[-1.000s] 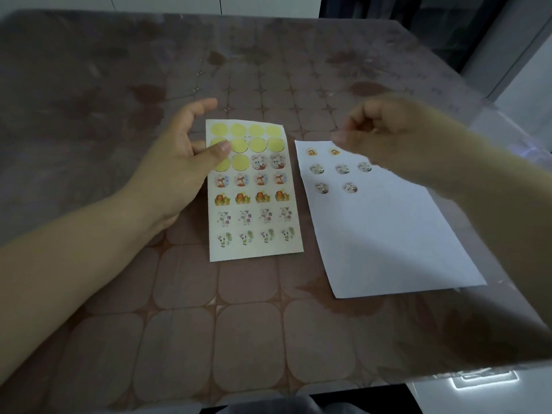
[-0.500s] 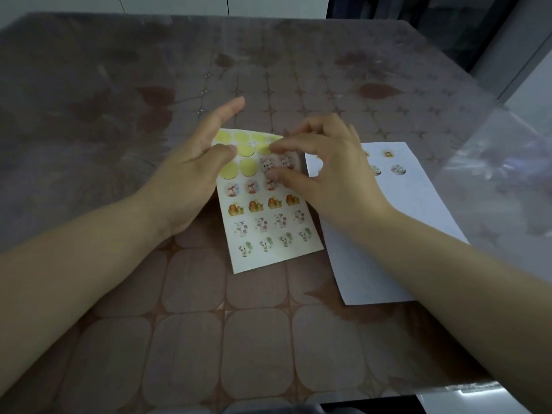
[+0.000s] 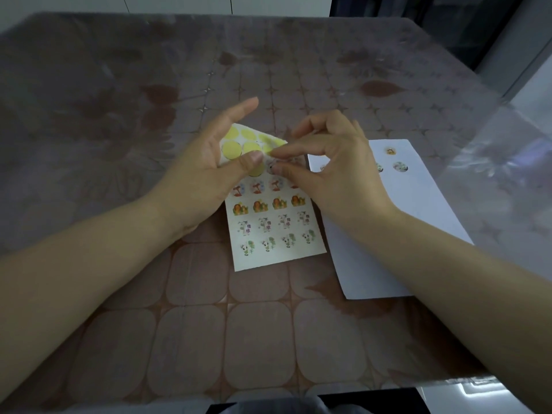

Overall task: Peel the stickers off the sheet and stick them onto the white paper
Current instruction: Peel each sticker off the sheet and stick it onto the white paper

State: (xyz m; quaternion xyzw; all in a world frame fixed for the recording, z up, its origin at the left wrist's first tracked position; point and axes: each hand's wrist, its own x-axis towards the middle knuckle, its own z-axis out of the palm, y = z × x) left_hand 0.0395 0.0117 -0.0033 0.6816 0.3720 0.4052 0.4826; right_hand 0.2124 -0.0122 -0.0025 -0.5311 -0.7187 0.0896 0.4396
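Head view. Sticker sheet (image 3: pixel 277 225) lies mid-table on the patterned tablecloth (image 3: pixel 191 333), long side running near to far. Its near end is flat and its far end is curled up off the cloth. Far rows show bare yellow circles (image 3: pixel 232 147). Below them are rows of printed stickers: reddish tree ones (image 3: pixel 256 186), orange ones (image 3: pixel 260 206), then two pale rows nearest.

Left hand (image 3: pixel 200 177) grips the sheet's far-left part. The thumb (image 3: pixel 252 160) presses on top and the palm and fingers sit behind the lifted edge. The index is straight, pointing far.

Right hand (image 3: pixel 340 174) comes in from the right over the sheet's far-right part. Index and thumb are curled together, pinching a grey sticker (image 3: pixel 271 166) just beside the left thumb. The other fingers are loosely bent above. Cannot tell if that sticker is off the backing; it is mostly hidden.

White paper (image 3: pixel 424 222) lies flat just right of the sheet, edges nearly touching, partly under the right wrist and forearm. Placed stickers (image 3: pixel 400 167) are visible at its far end, three in sight. Both forearms are bare, entering from the near side.
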